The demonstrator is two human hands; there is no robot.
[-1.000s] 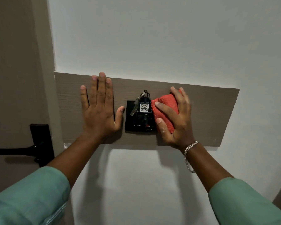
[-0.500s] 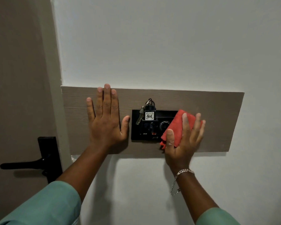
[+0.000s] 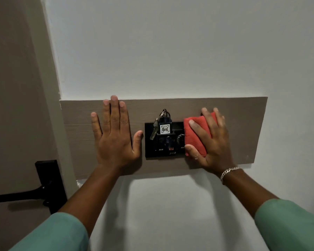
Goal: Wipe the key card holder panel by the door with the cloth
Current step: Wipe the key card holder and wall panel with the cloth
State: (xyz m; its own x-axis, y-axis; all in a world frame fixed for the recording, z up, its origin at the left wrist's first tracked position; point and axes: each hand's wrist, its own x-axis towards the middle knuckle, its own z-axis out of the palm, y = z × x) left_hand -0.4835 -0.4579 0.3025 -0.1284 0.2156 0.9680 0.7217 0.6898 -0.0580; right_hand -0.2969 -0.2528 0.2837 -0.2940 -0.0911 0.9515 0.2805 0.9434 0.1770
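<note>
A black key card holder panel [image 3: 159, 151] is mounted on a grey-brown wooden board [image 3: 243, 124] on the white wall. A key tag marked 406 [image 3: 165, 128] with a metal key [image 3: 153, 133] sits in its slot. My right hand [image 3: 212, 142] presses a folded red cloth [image 3: 193, 134] flat against the panel's right end, covering that end and part of the board. My left hand [image 3: 114, 138] lies flat and spread on the board just left of the panel, thumb near its edge, holding nothing.
A door [image 3: 16, 105] stands at the left with a black lever handle [image 3: 25, 193] on a black plate. White wall [image 3: 170, 51] surrounds the board above, below and to the right.
My right hand has slid the red cloth up from the panel's lower right to its right end, fingers now pointing up and left. My left hand has stayed flat on the board.
</note>
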